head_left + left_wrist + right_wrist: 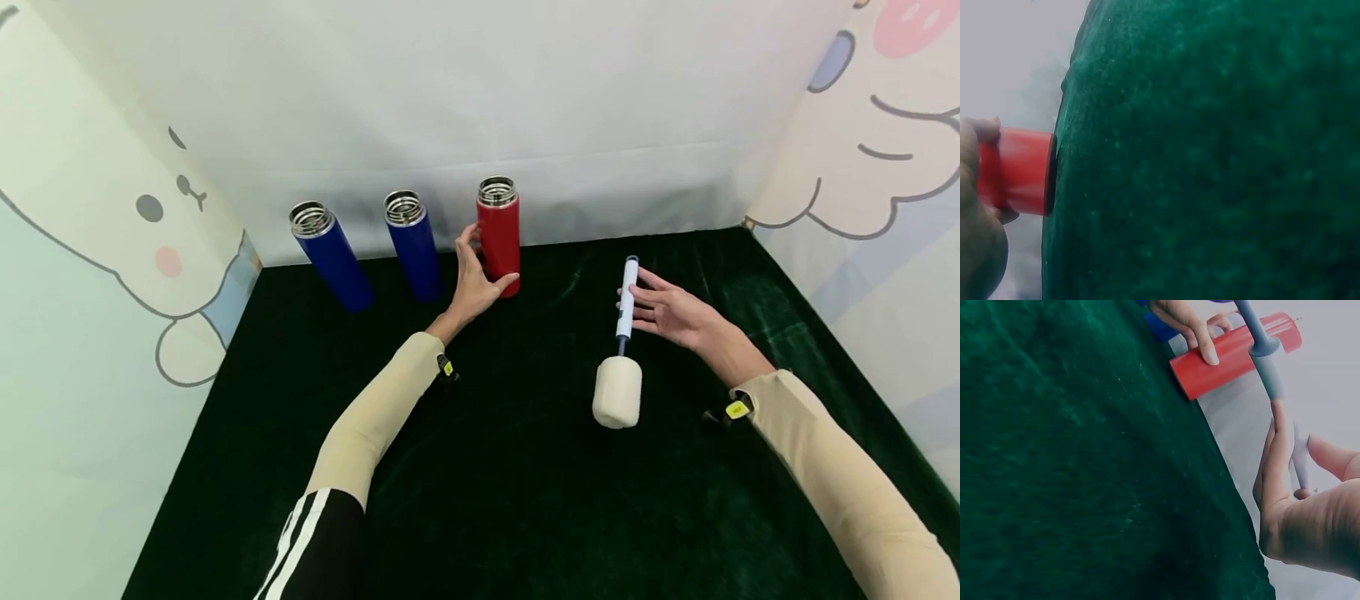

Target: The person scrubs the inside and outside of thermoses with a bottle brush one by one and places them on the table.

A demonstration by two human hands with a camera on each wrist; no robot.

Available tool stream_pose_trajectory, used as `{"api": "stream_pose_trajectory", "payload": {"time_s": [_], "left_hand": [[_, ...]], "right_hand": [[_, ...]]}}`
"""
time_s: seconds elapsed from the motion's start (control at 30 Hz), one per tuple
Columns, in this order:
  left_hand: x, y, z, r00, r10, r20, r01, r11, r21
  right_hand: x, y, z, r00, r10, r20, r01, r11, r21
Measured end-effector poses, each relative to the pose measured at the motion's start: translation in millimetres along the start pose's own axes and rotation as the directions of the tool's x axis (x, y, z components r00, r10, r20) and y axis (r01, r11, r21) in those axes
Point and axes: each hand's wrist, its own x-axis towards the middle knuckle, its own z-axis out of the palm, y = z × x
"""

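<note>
My left hand (476,283) grips a lidless red bottle (501,233) by its side, thumb in front and fingers behind. The bottle stands upright at the back of the table, its steel threaded mouth facing up; in the left wrist view the red bottle (1022,172) shows its dark base at the cloth. To the right, my right hand (675,312) holds a bottle brush by its pale blue handle (627,300), pinched between thumb and fingers. Its white sponge head (617,392) hangs downward, toward me. In the right wrist view the handle (1268,375) crosses in front of the red bottle (1222,362).
Two lidless blue bottles (333,258) (415,250) stand left of the red one along the back edge. Dark green velvet cloth (510,467) covers the table. A white curtain (600,100) hangs behind, with cartoon-printed panels (900,167) at both sides.
</note>
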Motion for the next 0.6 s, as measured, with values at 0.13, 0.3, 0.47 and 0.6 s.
{"api": "stream_pose_trajectory", "payload": {"time_s": [0.13, 0.3, 0.47, 0.6], "left_hand": [[-2.9, 1.3, -1.7, 0.999, -0.01, 0.045, 0.01, 1.0, 0.005], [-4.0, 5.4, -3.5, 0.995, -0.021, 0.096, 0.018, 0.999, 0.03], [-4.0, 9.3, -7.6, 0.992, -0.058, 0.112, 0.057, 0.998, 0.015], [-8.1, 12.2, -13.7, 0.982, -0.111, 0.152, 0.118, 0.992, -0.038]], "right_hand": [[6.7, -6, 4, 1.0, 0.006, -0.003, -0.006, 0.998, -0.059], [17.6, -13, 7, 0.999, 0.023, -0.028, -0.026, 0.993, -0.118], [32.7, -15, 10, 0.998, 0.046, -0.041, -0.054, 0.973, -0.222], [41.2, -16, 13, 0.997, 0.035, -0.074, -0.053, 0.963, -0.265]]}}
